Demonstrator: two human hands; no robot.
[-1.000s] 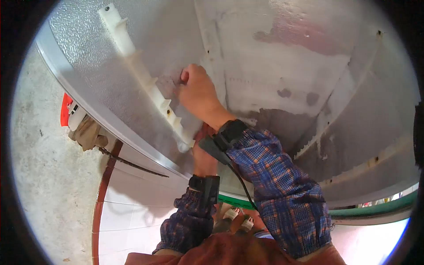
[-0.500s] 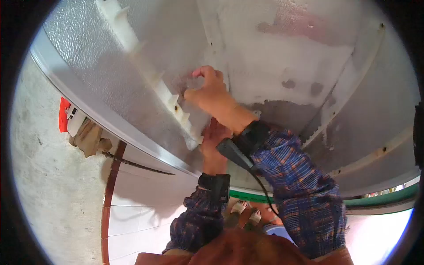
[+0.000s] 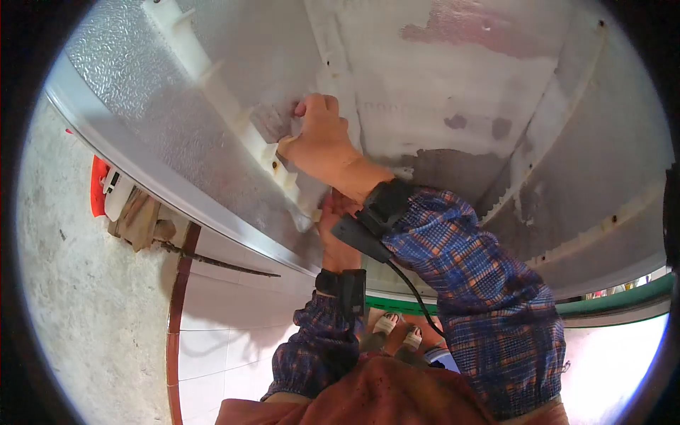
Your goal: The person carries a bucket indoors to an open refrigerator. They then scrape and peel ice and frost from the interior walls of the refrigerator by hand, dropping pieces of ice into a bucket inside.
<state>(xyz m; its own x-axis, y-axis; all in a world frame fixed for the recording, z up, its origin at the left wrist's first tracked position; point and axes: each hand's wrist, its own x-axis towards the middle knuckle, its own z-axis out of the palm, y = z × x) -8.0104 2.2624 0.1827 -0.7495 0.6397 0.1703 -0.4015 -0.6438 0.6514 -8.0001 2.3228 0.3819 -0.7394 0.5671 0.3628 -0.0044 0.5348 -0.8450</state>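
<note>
My right hand (image 3: 322,142) is raised against the grey side wall (image 3: 241,42) of a large metal-like cabinet interior. Its fingers are bent round; whatever they hold, if anything, is hidden. Just left of it runs a white notched strip (image 3: 234,122) fixed to that wall. Below and partly behind the right forearm, my left hand (image 3: 340,230) is near the strip's lower end, its fingers mostly hidden. Black bands with devices sit on both wrists, and a black cable hangs from the right one.
The back panel (image 3: 453,85) has dark and reddish stains. At the left are a red object (image 3: 98,185), brown material (image 3: 136,218) and a thin stick (image 3: 219,263) over white tiles (image 3: 205,304). Sandalled feet (image 3: 387,323) show below.
My right hand opened its thumb away from the fist, then shifted slightly left and up along the wall. The view has tilted and moved a little; my left hand stays low.
</note>
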